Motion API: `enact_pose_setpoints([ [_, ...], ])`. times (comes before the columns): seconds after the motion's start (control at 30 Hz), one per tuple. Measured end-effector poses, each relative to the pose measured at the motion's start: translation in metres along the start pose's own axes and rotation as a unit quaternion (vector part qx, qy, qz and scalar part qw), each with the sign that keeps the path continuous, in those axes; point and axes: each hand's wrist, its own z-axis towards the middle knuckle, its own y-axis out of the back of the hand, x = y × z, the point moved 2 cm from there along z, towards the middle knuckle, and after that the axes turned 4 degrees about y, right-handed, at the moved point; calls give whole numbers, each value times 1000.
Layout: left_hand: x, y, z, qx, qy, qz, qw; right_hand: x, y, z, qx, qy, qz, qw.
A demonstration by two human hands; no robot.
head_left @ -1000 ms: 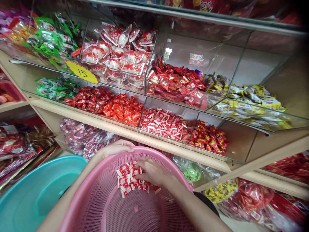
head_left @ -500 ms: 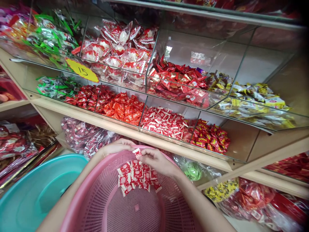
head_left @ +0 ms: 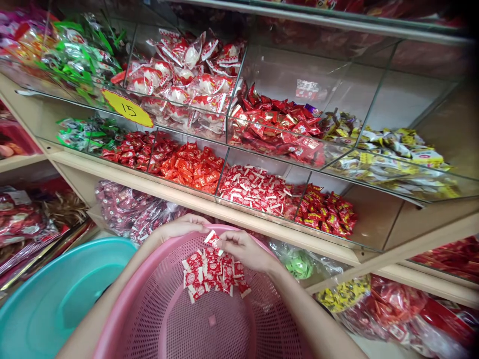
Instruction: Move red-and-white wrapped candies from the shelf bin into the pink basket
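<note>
My left hand [head_left: 187, 225] grips the far rim of a pink plastic basket [head_left: 129, 304], its fingers closed over the edge. Between the thumb and fingers of my right hand [head_left: 241, 248] is one red and white wrapped candy [head_left: 213, 241], pinched just inside the same rim. Below it, a small heap of the same red and white candies [head_left: 194, 276] lies against the far inner side of the basket. Perforated mesh forms the basket's walls and bottom. Straight ahead, a glass compartment holds a pile of matching candies [head_left: 254, 187].
Glass-fronted shelves hold red candies [head_left: 277, 124], orange-red candies [head_left: 192, 164] and yellow packets [head_left: 407, 144]. A yellow tag [head_left: 128, 108] marked 15 hangs on the upper shelf. Left of the basket stands a teal basin [head_left: 33, 294]. Bagged sweets [head_left: 123, 207] sit under the wooden shelf edge [head_left: 175, 192].
The candy in my right hand has turned slightly, so more of its printed face shows. My left hand and the basket have stayed in place.
</note>
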Motion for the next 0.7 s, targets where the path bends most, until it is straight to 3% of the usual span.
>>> enact_pose_setpoints([
  [0.17, 2, -1, 2, 51, 0, -49, 998, -9, 1, 2, -17, 10, -34, 999],
  [0.53, -6, -5, -4, 43, 31, -79, 995, -23, 7, 2, -30, 10, -141, 990],
  [0.7, -5, -3, -4, 45, 25, -57, 997, -25, 12, 2, -56, 29, -322, 944],
])
